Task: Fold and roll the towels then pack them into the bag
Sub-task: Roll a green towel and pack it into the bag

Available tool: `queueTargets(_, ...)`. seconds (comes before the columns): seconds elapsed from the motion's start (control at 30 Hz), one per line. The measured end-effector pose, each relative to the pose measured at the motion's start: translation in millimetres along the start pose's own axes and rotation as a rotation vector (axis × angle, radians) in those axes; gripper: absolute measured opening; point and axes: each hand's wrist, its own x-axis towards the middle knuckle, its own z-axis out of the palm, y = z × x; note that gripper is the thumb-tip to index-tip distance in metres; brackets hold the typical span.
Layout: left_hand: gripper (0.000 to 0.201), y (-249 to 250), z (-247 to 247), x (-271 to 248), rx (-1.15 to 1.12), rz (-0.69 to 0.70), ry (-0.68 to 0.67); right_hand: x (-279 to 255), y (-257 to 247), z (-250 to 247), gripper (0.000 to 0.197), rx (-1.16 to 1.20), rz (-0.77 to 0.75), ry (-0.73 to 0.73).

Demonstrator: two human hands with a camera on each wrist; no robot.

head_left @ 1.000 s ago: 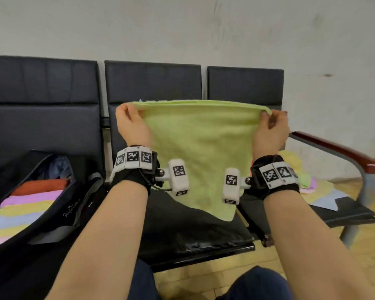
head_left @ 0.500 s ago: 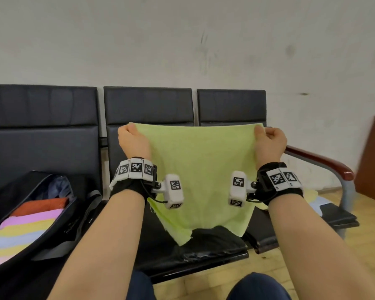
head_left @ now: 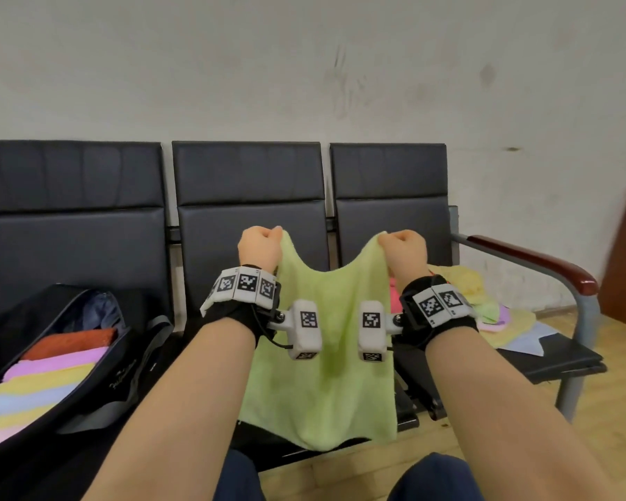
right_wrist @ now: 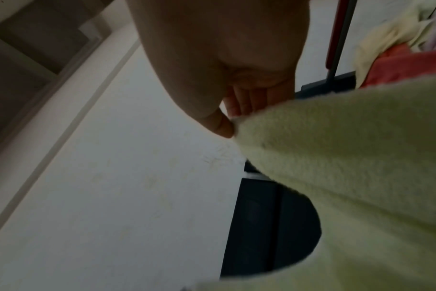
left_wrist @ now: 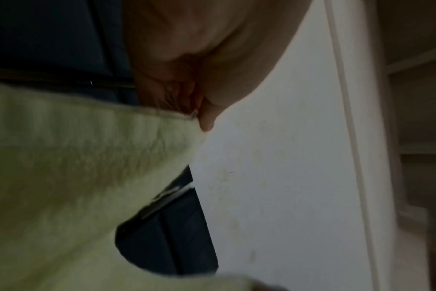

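From the head view, your left hand and right hand are both clenched, each gripping a top corner of the green towel. It sags between them and hangs over the bench. The bag lies left of the towel, rolled towels inside (a loose pile sits to the towel's right).

Left wrist view: your fingers curl over the towel's hem, thumb pressed to it.

Right wrist view: thumb and fingers pinch the towel's corner.
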Motion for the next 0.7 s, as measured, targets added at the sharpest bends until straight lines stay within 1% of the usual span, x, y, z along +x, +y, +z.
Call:
queueTargets(0.07, 0.036, 3.8, 9.7, -3.4, -0.086, 0.000, -0.078, -5.5, -4.5, 10.8, 0.010, 0.021, 0.001, -0.101)
queueTargets(0.13, 0.036, 5.3, 18.0, -7.8, -0.120, 0.008, -0.160, -12.0, -8.7, 19.1, 0.013, 0.047, 0.022, -0.206)
queueTargets(0.2, 0.033, 8.2, 24.4, -13.9, -0.120, 0.027, -0.206, -17.5, -10.8, 24.4, 0.014, 0.052, 0.008, -0.259)
queueTargets(0.3, 0.029, 7.4, 30.3, -19.7, -0.068, 0.073, -0.231, -22.4, -12.2, 28.5, 0.016, 0.024, -0.029, -0.273)
queueTargets(0.43, 0.026, 2.4, 32.9, -22.3, -0.064, 0.074, -0.253, -24.7, -10.6, 30.8, 0.019, -0.016, -0.081, -0.281)
queueTargets(0.57, 0.024, 5.3, 35.3, -25.3, -0.059, 0.081, -0.245, -27.3, -8.1, 33.0, 0.020, -0.063, -0.140, -0.311)
queueTargets(0.7, 0.027, 1.7, 36.6, -23.6, -0.070, 0.092, -0.230, -27.2, -6.0, 33.5, 0.020, -0.076, -0.168, -0.316)
